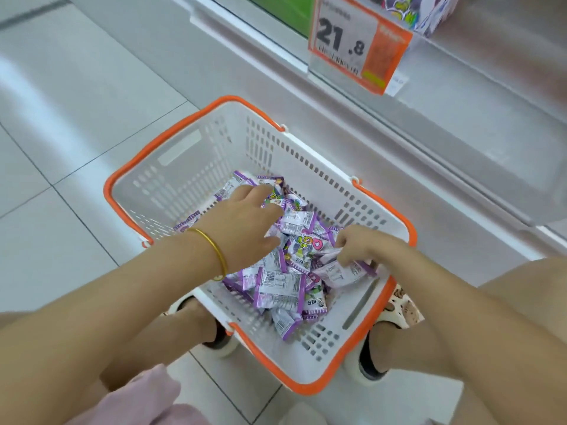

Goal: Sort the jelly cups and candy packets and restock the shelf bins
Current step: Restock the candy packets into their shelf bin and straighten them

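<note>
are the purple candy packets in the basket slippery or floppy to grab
The candy packets probably slide: glossy wrappers, loosely heaped in the basket. Likely light and crinkly-soft, since they lie bent over each other. Unlikely to roll, being flat.

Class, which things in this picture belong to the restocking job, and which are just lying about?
Job: candy packets, basket, left hand, right hand, shelf.
Lying about: price tag, gold bangle, patterned shoe, floor tiles.

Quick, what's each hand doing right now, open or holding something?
Left hand: open, spread over the candy packets.
Right hand: pinching one packet.
</note>
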Demonstrator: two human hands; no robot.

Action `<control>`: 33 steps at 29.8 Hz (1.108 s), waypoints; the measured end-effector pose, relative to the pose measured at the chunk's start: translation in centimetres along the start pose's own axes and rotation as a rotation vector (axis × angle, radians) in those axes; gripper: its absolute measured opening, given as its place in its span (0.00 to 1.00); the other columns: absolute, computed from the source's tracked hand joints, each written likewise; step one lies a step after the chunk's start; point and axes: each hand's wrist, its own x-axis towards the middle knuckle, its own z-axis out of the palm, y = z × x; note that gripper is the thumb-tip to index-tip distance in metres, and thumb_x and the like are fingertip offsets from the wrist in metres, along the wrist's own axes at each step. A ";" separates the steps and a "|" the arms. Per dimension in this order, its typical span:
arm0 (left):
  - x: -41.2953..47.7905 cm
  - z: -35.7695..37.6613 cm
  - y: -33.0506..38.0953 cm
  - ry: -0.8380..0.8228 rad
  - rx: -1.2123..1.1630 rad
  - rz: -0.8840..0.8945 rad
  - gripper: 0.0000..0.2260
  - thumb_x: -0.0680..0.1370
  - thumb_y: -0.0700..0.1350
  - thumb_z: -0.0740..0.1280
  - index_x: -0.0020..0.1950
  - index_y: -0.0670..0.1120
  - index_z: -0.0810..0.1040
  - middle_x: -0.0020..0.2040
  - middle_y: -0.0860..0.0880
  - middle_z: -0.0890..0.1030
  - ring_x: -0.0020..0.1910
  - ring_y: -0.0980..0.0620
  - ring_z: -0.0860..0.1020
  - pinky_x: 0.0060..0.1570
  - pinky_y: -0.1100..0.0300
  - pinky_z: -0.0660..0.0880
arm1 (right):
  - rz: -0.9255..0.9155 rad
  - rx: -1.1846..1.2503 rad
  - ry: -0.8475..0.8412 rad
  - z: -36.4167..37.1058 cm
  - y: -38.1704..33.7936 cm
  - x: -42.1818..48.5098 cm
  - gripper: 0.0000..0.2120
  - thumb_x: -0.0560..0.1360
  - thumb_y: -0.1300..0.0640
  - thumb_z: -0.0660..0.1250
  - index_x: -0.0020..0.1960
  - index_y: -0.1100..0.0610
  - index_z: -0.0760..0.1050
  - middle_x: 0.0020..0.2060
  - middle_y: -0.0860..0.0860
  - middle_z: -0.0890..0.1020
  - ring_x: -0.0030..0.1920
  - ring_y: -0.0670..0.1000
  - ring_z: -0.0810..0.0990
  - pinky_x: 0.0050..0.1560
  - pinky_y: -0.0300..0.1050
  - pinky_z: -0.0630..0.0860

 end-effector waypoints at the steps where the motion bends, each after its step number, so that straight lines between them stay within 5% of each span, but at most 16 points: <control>1: 0.1 0.2 0.1 -0.073 -0.012 -0.030 0.20 0.79 0.52 0.59 0.70 0.48 0.67 0.73 0.43 0.60 0.70 0.41 0.62 0.66 0.50 0.66 | 0.012 0.118 -0.030 -1.0 0.1 -0.7 0.06 0.72 0.66 0.67 0.48 0.58 0.74 0.38 0.52 0.74 0.39 0.52 0.76 0.37 0.44 0.77; 3: 0.2 0.1 0.8 -0.182 -0.118 -0.087 0.24 0.79 0.52 0.61 0.74 0.49 0.60 0.73 0.45 0.59 0.70 0.44 0.61 0.67 0.54 0.62 | 0.015 0.377 -0.072 -2.4 0.2 -2.4 0.07 0.73 0.65 0.69 0.49 0.58 0.75 0.41 0.57 0.75 0.41 0.54 0.77 0.42 0.51 0.82; 7: 0.2 -0.6 2.2 -0.282 -0.615 -0.347 0.30 0.78 0.54 0.62 0.75 0.44 0.54 0.70 0.41 0.68 0.63 0.44 0.72 0.62 0.52 0.69 | -0.116 0.699 -0.047 -4.3 -0.7 -6.1 0.14 0.75 0.63 0.67 0.59 0.67 0.73 0.45 0.65 0.72 0.45 0.57 0.73 0.39 0.52 0.83; 11: -0.4 -3.0 4.2 -0.374 -1.397 -0.674 0.29 0.77 0.59 0.62 0.73 0.49 0.60 0.68 0.37 0.67 0.52 0.39 0.80 0.47 0.50 0.80 | -0.279 0.937 0.071 -5.2 -2.3 -10.7 0.02 0.76 0.64 0.66 0.48 0.60 0.74 0.37 0.55 0.77 0.33 0.50 0.77 0.35 0.47 0.82; 13: -0.6 -4.1 5.2 -0.368 -1.771 -0.732 0.24 0.76 0.65 0.57 0.61 0.49 0.71 0.58 0.40 0.75 0.44 0.41 0.81 0.39 0.54 0.80 | -0.375 0.971 0.090 -5.2 -2.8 -12.5 0.03 0.75 0.63 0.67 0.49 0.58 0.75 0.37 0.51 0.81 0.33 0.46 0.81 0.33 0.43 0.81; 15: -0.2 -4.0 6.2 -0.274 -1.791 -0.702 0.21 0.76 0.65 0.57 0.52 0.49 0.77 0.47 0.45 0.79 0.39 0.46 0.80 0.40 0.57 0.78 | -0.452 0.975 0.074 -4.9 -3.3 -13.6 0.07 0.74 0.63 0.68 0.51 0.59 0.76 0.42 0.52 0.83 0.40 0.48 0.83 0.40 0.45 0.83; 19: 0.5 -3.8 6.6 -0.073 -1.804 -0.742 0.20 0.76 0.57 0.66 0.61 0.45 0.74 0.48 0.45 0.77 0.36 0.50 0.77 0.36 0.58 0.77 | -0.481 1.014 0.058 -4.9 -3.7 -13.8 0.14 0.74 0.63 0.68 0.58 0.63 0.75 0.52 0.61 0.81 0.51 0.55 0.81 0.54 0.53 0.80; 23: 0.6 -4.3 4.9 -0.048 -1.900 -0.803 0.05 0.77 0.45 0.63 0.45 0.44 0.74 0.43 0.43 0.76 0.38 0.45 0.78 0.41 0.54 0.78 | -0.458 1.096 0.147 -5.7 -3.3 -13.4 0.09 0.76 0.66 0.64 0.56 0.59 0.76 0.44 0.54 0.83 0.40 0.50 0.82 0.42 0.44 0.82; 27: 0.8 -4.8 3.7 0.051 -1.924 -0.833 0.07 0.76 0.41 0.61 0.37 0.43 0.70 0.43 0.44 0.74 0.40 0.42 0.76 0.41 0.52 0.78 | -0.437 1.102 0.240 -6.0 -2.7 -13.2 0.11 0.76 0.67 0.64 0.57 0.58 0.74 0.44 0.54 0.82 0.38 0.48 0.82 0.37 0.42 0.81; 30: 1.1 -4.8 3.8 0.104 -1.831 -0.793 0.08 0.78 0.39 0.62 0.38 0.43 0.72 0.36 0.44 0.76 0.35 0.46 0.78 0.40 0.51 0.78 | -0.448 1.126 0.268 -6.2 -2.6 -13.1 0.09 0.76 0.66 0.65 0.52 0.54 0.73 0.41 0.52 0.83 0.37 0.49 0.82 0.34 0.40 0.81; 33: 1.4 -4.7 3.7 0.160 -1.785 -0.760 0.05 0.79 0.36 0.62 0.44 0.43 0.74 0.30 0.47 0.80 0.28 0.51 0.80 0.28 0.58 0.79 | -0.427 1.218 0.304 -6.2 -2.7 -12.8 0.09 0.76 0.66 0.65 0.52 0.54 0.73 0.40 0.52 0.82 0.35 0.48 0.81 0.32 0.39 0.80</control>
